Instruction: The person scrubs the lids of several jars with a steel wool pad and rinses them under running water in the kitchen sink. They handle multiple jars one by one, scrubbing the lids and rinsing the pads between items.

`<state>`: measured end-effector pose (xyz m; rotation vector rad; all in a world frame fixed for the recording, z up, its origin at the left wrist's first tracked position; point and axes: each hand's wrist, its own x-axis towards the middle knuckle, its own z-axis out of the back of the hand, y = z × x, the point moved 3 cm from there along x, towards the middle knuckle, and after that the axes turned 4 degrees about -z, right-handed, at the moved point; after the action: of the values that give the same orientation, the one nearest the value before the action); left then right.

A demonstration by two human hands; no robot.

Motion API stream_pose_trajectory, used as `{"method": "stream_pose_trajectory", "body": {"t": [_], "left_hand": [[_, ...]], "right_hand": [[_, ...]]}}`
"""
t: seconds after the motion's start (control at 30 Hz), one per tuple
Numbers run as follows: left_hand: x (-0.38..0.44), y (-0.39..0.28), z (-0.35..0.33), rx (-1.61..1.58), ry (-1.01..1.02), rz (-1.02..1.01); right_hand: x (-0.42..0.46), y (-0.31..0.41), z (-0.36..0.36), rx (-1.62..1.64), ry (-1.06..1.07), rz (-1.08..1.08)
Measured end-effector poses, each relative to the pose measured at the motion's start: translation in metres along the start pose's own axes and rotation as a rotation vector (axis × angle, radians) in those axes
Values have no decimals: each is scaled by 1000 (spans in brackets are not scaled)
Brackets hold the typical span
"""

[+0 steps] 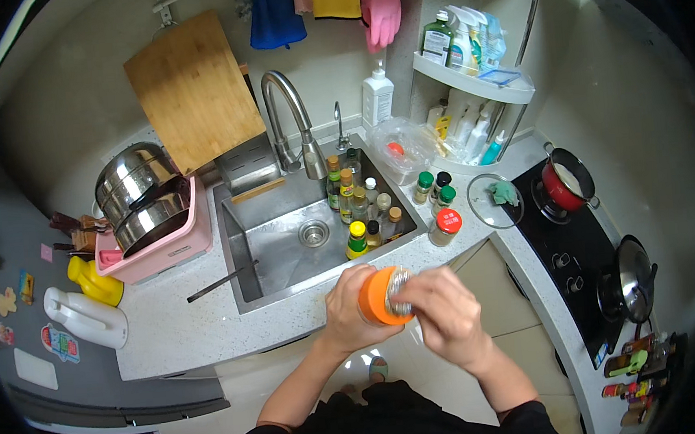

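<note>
My left hand (352, 311) is closed around a jar with an orange lid (378, 294), held in front of the counter's edge. My right hand (447, 313) presses a silvery steel-wool scrubber (399, 291) against the lid's side. Beyond my hands, several sauce and seasoning bottles (346, 195) stand in the right part of the steel sink (282, 246). On the counter right of the sink are a red-lidded jar (445, 227), two green-capped spice jars (423, 188) and a black-capped one (441, 182). The jar's lower part is mostly hidden by my left hand.
A clear bag (403, 145) holds something red behind the sink's right corner. A glass lid (494, 201) with a green cloth lies by the stove (562, 255), which bears a red pot (565, 181) and a covered pan. Left stand a pink rack (154, 250) and white jug (86, 317).
</note>
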<state>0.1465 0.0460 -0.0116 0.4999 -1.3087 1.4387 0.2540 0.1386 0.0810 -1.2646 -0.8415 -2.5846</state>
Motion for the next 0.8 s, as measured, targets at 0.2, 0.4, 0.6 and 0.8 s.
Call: {"method": "stream_pose_trajectory", "body": {"t": [0.2, 0.4, 0.6, 0.8], "left_hand": [[9, 24, -4, 81, -93, -30], [6, 37, 2, 221, 23, -107], [14, 56, 24, 64, -167, -69], [16, 80, 58, 24, -329, 39]], "right_hand": [[20, -26, -13, 230, 198, 53], [34, -47, -25, 218, 256, -64], [37, -35, -41, 255, 213, 101], [54, -21, -70, 385, 135, 225]]}}
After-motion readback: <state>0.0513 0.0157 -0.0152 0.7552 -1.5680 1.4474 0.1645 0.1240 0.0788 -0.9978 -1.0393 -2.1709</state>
